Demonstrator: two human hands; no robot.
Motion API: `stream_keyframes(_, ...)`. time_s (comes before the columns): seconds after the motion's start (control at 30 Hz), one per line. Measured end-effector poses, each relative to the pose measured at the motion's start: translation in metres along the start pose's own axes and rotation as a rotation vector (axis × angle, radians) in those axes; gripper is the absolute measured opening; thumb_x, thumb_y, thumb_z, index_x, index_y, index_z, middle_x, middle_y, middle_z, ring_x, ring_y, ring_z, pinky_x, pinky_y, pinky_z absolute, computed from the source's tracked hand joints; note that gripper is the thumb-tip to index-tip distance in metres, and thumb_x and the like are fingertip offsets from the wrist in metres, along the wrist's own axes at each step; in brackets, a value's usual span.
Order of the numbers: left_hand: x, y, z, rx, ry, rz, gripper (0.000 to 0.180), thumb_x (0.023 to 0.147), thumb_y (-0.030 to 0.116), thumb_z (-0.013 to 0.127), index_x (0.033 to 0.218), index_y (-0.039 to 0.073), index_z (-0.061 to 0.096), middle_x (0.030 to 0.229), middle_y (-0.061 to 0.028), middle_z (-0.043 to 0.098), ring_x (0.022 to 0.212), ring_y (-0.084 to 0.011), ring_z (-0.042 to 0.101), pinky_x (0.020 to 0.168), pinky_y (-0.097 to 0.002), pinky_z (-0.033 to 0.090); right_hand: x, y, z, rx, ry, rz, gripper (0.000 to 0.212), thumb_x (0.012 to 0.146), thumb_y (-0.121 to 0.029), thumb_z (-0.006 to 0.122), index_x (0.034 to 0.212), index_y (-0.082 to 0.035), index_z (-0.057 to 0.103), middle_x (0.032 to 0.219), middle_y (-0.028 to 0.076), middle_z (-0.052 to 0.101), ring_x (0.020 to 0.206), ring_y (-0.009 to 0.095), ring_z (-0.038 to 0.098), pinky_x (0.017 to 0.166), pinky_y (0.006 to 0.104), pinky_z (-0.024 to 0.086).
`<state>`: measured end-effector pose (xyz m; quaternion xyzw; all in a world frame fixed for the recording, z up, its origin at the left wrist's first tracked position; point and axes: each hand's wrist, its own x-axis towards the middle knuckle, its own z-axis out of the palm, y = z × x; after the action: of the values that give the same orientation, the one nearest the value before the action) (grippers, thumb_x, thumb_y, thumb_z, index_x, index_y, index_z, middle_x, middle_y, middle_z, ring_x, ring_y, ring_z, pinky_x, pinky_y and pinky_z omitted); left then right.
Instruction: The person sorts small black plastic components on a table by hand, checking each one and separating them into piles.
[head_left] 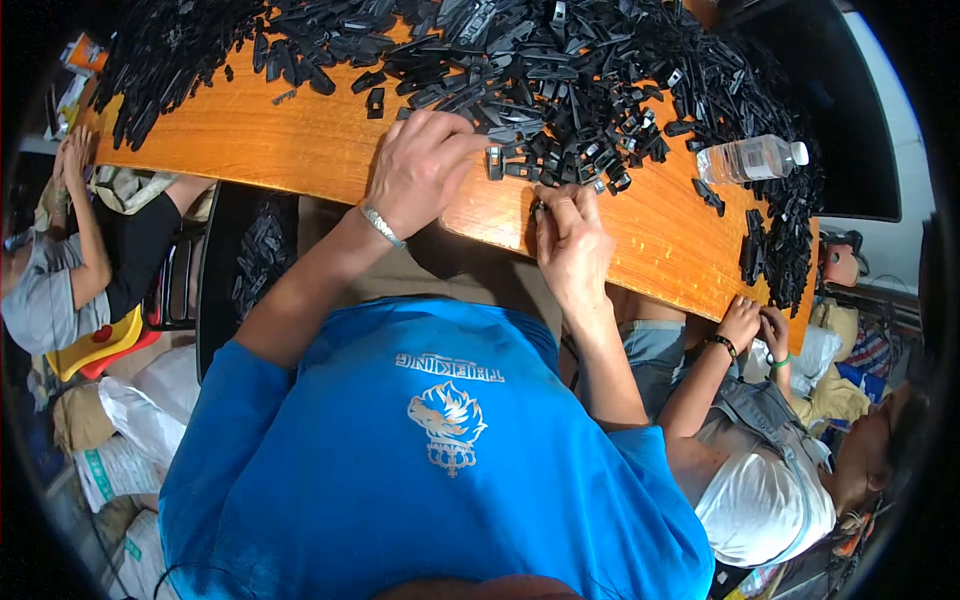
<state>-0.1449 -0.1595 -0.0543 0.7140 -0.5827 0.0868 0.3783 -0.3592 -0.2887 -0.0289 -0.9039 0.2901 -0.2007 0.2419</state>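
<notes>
A broad heap of small black plastic clips (pixel 560 60) covers the far part of the wooden table (pixel 280 135). My left hand (pixel 425 170) rests at the heap's near edge, its fingers bent and pressed together, with the index finger pointing right toward a few loose clips (pixel 495 163). Whatever may be under those fingers is hidden. At the table's front edge, my right hand (pixel 578 240) pinches a small black plastic clip (pixel 538 212) between thumb and fingers; most of that piece is covered by them.
A clear plastic bottle (pixel 750 160) lies on its side at the right, beside more black parts (pixel 785 230). A co-worker's hands (pixel 742 325) are at the table's right edge. Another person (pixel 60 270) sits at the far left. A dark container of parts (pixel 262 250) stands below the table's edge.
</notes>
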Motion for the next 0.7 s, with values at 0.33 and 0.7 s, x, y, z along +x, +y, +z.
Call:
stream_keyframes(0.33,0.045,0.002,0.032,0.181,-0.021,-0.010,0.022,0.089,0.019,0.083,0.111,0.014,0.078,0.105,-0.0021,0.068,0.105,-0.0251,0.065,0.090,-0.0432,0.046,0.039,0.014,0.012,-0.022,-0.056,-0.281,0.039,0.079,0.012,0.068,0.115,-0.001,0.077,0.109,0.019,0.065,0.103,0.039,0.067,0.088,0.0483,0.058)
stream_keyframes(0.7,0.065,-0.005,0.042,0.311,-0.155,0.048,0.031,0.084,0.017,0.085,0.113,0.012,0.076,0.104,-0.0054,0.066,0.106,-0.0268,0.066,0.087,-0.0434,0.049,0.053,0.026,0.007,-0.068,-0.028,-0.266,0.029,0.087,0.007,0.073,0.114,-0.006,0.072,0.118,0.015,0.068,0.104,0.041,0.071,0.084,0.0479,0.060)
